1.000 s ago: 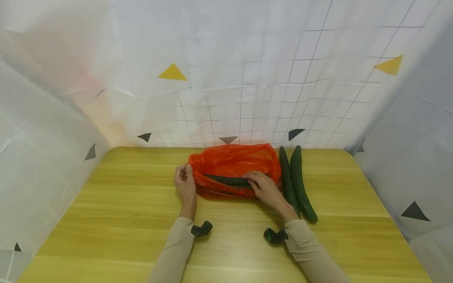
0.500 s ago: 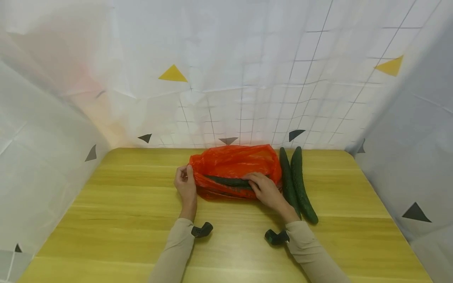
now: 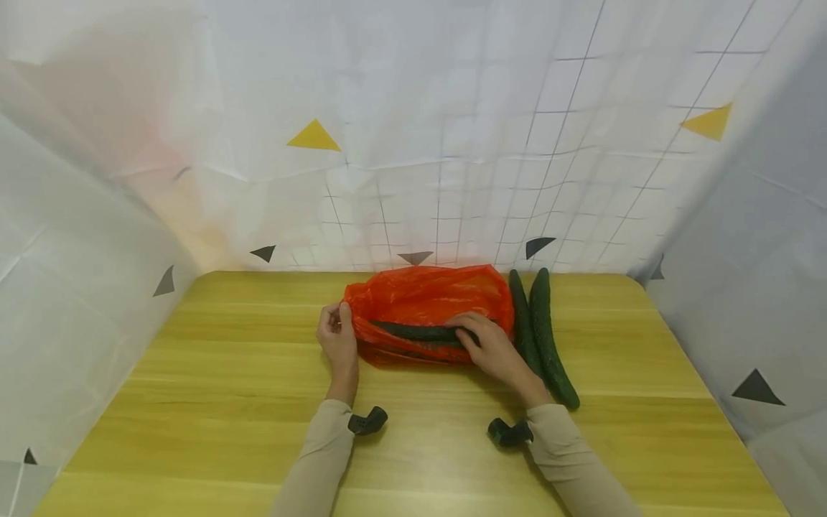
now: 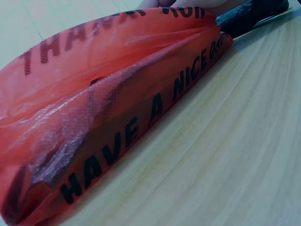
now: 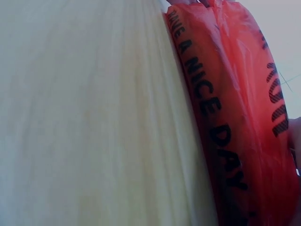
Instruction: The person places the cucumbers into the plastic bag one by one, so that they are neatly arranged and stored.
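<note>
Two cucumbers [image 3: 548,337] side by side on the bench [image 3: 413,459], right next to the red bag [image 3: 429,294]; left hand [image 3: 338,337] pinching the bag's end between its fingers, right hand [image 3: 496,352] with fingers grasping another cucumber [image 3: 413,331], this one in the bag!

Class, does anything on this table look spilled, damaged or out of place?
No, nothing stands out. The red plastic bag is crumpled, which is ordinary for thin plastic; a cucumber shows at its opening, and two other cucumbers lie beside it on the wooden table.
</note>
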The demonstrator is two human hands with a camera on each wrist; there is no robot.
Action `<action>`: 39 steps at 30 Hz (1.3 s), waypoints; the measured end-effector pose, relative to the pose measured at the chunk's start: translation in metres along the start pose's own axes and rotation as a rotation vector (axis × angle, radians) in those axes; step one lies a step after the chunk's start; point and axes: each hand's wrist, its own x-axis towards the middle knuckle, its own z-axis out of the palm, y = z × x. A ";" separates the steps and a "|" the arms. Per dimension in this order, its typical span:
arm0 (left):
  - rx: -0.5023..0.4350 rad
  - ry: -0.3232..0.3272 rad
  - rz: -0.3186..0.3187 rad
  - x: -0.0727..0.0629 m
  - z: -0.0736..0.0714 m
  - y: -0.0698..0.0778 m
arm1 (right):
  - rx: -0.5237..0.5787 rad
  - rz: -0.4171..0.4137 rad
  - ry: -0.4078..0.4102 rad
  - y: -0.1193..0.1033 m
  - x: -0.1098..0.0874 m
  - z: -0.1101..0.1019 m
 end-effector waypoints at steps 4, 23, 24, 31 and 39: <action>-0.006 0.000 0.003 0.000 0.000 -0.001 | 0.007 -0.002 0.020 0.002 -0.001 -0.006; 0.000 -0.004 -0.003 0.000 0.000 0.000 | 0.055 0.015 0.188 0.011 -0.004 -0.046; 0.001 -0.004 -0.004 -0.001 0.000 0.001 | 0.058 0.017 0.198 0.012 -0.004 -0.047; 0.004 -0.002 0.003 -0.001 0.000 0.001 | 0.068 0.019 0.267 0.019 -0.006 -0.056; 0.005 -0.005 0.015 -0.001 0.000 0.000 | 0.091 0.043 0.316 0.027 -0.011 -0.067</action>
